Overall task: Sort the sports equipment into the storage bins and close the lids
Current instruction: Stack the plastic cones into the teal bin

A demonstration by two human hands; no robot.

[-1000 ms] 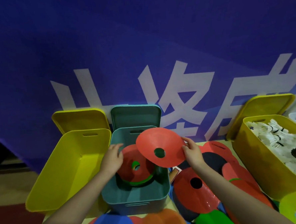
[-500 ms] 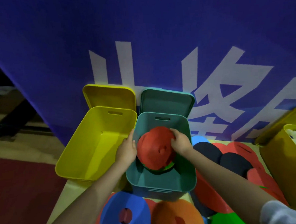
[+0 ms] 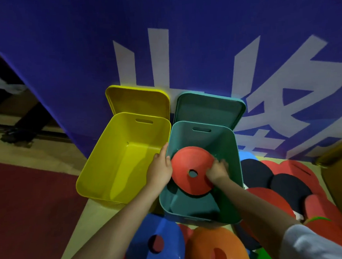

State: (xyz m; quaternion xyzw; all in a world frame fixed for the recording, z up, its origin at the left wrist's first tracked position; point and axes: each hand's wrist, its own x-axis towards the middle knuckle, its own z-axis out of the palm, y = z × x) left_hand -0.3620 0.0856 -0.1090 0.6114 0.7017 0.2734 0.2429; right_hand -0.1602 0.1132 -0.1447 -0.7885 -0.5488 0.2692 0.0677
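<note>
In the middle of the frame, a red disc cone (image 3: 190,169) sits inside the teal bin (image 3: 233,165). The left hand (image 3: 159,171) touches its left edge. The right hand (image 3: 216,171) grips its right edge. A yellow bin (image 3: 115,152) stands just left.

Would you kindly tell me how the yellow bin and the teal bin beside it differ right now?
The yellow bin shows nothing inside, while the teal bin holds a red disc cone. Both hands work at the teal bin: the left hand is at its left wall and the right hand on the cone; neither reaches into the yellow bin. Both bins stand open with a matching lid propped upright behind, and each has a handle slot.
</note>
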